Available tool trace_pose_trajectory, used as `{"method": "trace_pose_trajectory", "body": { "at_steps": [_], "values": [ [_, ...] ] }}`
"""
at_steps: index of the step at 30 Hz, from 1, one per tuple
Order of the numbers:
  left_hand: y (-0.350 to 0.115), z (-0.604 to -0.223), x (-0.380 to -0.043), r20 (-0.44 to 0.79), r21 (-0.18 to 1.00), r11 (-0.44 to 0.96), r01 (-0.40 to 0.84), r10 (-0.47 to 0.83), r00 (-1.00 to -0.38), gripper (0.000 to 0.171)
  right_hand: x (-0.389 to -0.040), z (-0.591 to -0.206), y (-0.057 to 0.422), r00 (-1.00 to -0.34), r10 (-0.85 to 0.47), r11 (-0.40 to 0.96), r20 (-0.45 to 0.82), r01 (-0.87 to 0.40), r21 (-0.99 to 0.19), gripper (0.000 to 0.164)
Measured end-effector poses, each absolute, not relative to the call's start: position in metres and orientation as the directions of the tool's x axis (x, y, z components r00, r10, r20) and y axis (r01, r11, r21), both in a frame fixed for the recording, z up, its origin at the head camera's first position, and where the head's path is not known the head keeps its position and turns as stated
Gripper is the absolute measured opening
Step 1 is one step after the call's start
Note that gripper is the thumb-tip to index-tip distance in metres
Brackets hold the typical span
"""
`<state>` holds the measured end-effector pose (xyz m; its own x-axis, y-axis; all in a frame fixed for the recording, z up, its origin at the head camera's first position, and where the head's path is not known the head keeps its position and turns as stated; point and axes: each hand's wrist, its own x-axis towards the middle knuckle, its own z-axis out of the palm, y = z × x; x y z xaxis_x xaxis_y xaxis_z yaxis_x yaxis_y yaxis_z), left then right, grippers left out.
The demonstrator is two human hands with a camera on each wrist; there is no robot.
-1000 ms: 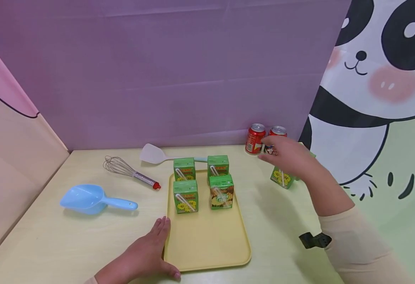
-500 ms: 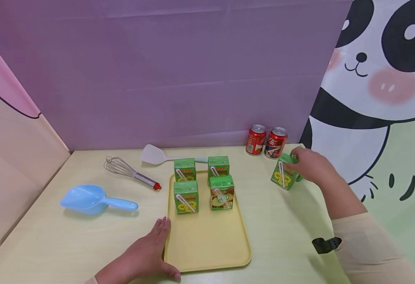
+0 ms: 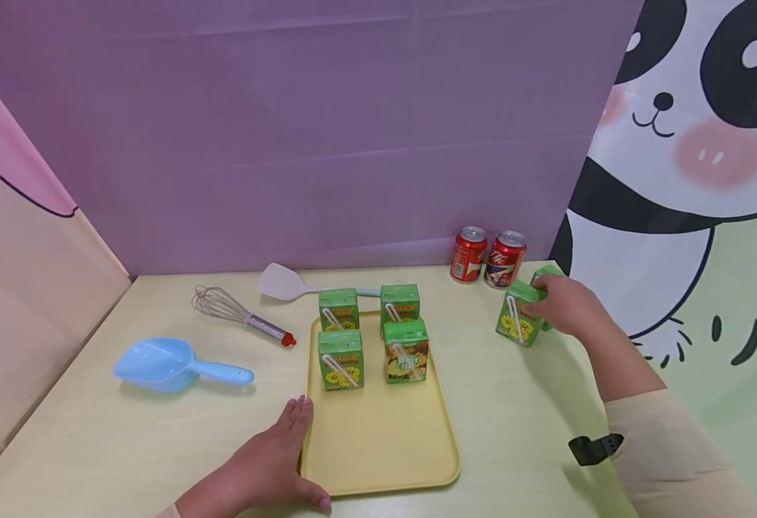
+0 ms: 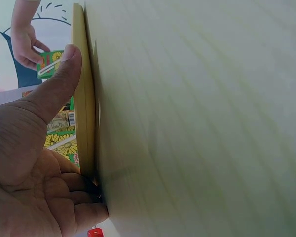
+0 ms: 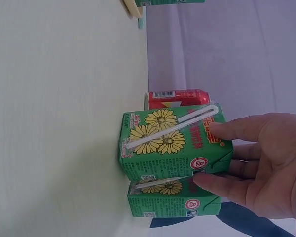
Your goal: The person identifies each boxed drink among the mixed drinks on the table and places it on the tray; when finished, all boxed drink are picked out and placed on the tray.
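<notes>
A: Where does the juice box (image 5: 175,143) lie?
B: Within my right hand (image 3: 566,306), the nearer one, fingers pinching its upper end; long axis upright.
A: Neighbours?
B: A second box (image 5: 175,203) just behind it; red cans (image 3: 504,259) toward the wall. My left hand (image 3: 258,460), fingers straight, touches the tray (image 3: 381,446).

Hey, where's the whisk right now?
In the head view, the whisk lies on the table's left side, beyond the blue scoop, its red handle end toward the tray.

Booth-like place — creased purple backdrop (image 3: 320,144)
</notes>
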<state>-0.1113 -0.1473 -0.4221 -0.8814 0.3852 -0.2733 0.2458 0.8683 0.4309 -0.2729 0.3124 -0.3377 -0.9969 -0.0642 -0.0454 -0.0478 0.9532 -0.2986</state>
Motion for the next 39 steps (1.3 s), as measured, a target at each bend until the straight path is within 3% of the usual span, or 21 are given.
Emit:
{"method": "trace_pose_trajectory", "body": {
  "at_steps": [9, 24, 39],
  "values": [
    [-0.148, -0.421, -0.111, -0.258, 0.427, 0.867, 0.258, 0.39, -0.884, 0.142, -0.261, -0.319, 0.298, -0.989, -0.142, 0.929, -0.031, -0.122, -0.35, 0.051],
    [-0.148, -0.42, -0.112, -0.269, 0.435, 0.865, 0.249, 0.389, -0.881, 0.143, -0.211, -0.297, 0.239, -0.946, -0.292, 0.898, -0.139, -0.221, -0.382, 0.044],
    [-0.146, -0.421, -0.113, -0.279, 0.43, 0.871, 0.238, 0.379, -0.882, 0.143, -0.174, -0.305, 0.179, -0.895, -0.442, 0.827, -0.058, -0.382, -0.413, 0.034]
  ]
}}
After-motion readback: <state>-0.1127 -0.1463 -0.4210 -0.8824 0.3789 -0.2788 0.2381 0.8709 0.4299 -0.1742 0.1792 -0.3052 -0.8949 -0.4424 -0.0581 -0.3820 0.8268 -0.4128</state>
